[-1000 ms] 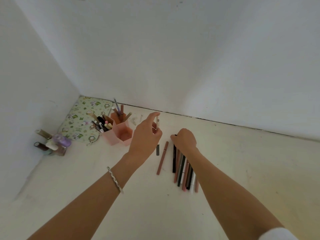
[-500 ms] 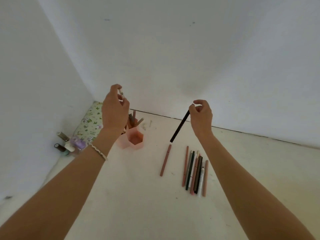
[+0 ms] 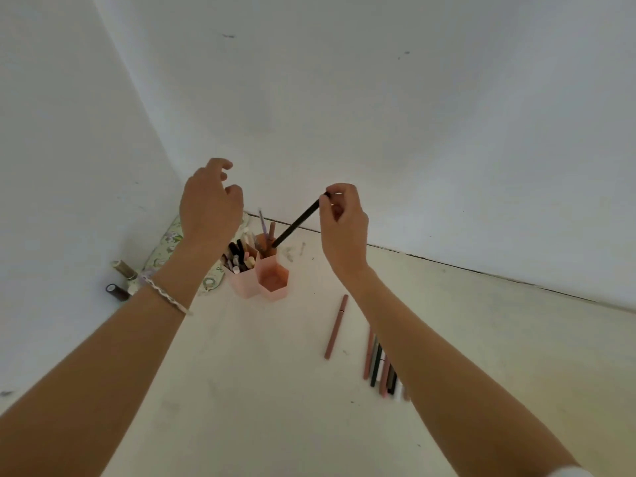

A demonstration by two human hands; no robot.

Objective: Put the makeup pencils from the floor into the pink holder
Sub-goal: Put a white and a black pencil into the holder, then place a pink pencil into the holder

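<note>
While the right hand (image 3: 344, 225) is pinching a black pencil (image 3: 297, 222) by its top end, the tilted pencil's lower tip is sitting at the mouth of the pink holder's (image 3: 273, 285) rear cup. The left hand (image 3: 211, 204) is hovering beside it with loose fingers, holding nothing. More pencils (image 3: 378, 366) are lying on the floor (image 3: 241, 390).

One wide-angle camera on the person's head looks forward and down, near the floor (image 3: 241, 390), facing the room corner (image 3: 181, 189) with the pink holder (image 3: 273, 287) near centre.
</note>
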